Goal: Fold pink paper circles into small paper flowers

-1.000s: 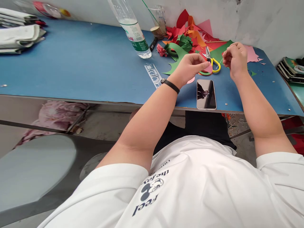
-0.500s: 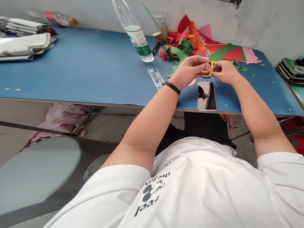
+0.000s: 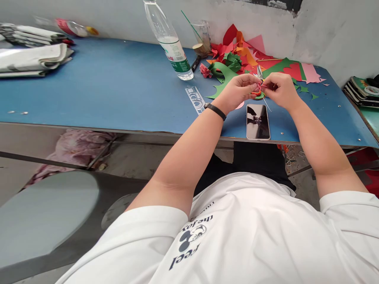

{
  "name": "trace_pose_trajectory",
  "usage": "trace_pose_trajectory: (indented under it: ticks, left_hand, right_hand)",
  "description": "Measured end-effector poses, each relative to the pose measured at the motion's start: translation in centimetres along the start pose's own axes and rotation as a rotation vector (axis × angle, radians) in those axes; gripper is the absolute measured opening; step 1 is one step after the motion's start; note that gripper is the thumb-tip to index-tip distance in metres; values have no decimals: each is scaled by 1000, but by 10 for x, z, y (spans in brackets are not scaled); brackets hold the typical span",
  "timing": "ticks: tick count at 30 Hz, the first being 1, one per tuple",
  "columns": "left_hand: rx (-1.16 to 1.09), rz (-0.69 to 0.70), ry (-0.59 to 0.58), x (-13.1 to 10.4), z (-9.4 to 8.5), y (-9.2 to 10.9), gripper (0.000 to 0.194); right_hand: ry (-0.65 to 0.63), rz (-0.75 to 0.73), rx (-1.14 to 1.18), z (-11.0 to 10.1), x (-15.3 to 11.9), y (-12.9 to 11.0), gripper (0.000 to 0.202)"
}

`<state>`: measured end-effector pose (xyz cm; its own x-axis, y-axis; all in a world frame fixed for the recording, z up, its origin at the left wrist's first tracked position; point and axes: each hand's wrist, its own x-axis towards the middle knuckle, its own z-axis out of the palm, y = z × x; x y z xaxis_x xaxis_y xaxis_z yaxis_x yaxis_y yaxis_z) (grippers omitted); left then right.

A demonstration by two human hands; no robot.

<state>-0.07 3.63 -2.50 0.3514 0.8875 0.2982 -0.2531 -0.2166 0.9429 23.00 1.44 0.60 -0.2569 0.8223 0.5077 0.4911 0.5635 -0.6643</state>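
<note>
Filling the frame's upper half, a smooth blue tabletop (image 3: 112,86) carries jagged, cut paper scraps (image 3: 244,54), upper right; below these, the left hand (image 3: 237,91) and right hand (image 3: 280,88) nearly meet; a ruffled red flower (image 3: 205,70), upper centre, looks finished; the curled pink paper (image 3: 259,85) both pinch, right of centre, looks unfinished; a thin, wire-like strand (image 3: 267,105) slants beneath

This appears to be a plain indoor room with a makeshift paper-craft spot; whether home, classroom or workshop cannot be told. A long blue table (image 3: 118,86) against a scuffed wall (image 3: 331,31) carries coloured paper scraps (image 3: 246,54) and scissors (image 3: 259,72) right of upper centre, newspapers (image 3: 32,60) upper left. Bare grey floor (image 3: 130,157) shows beneath.
</note>
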Motion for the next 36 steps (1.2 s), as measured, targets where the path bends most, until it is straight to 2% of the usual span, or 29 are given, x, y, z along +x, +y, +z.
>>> trace_pose_trajectory:
  ticks: [6, 11, 15, 20, 36]
  left_hand:
    - [-23, -68, 111, -6, 9, 11, 26]
    - [-43, -73, 124, -8, 13, 16, 34]
    - [-6, -55, 105, -8, 12, 16, 41]
    - [0, -53, 102, -6, 9, 11, 38]
    - [-3, -58, 75, -5, 6, 8, 34]
  right_hand:
    - [80, 114, 153, -4, -3, -20, 48]
    - [43, 152, 171, -4, -6, -37, 54]
    - [55, 123, 135, -1, -5, -27, 46]
    - [95, 74, 104, 3, -2, -12, 42]
    - [102, 87, 130, 1, 0, -9, 43]
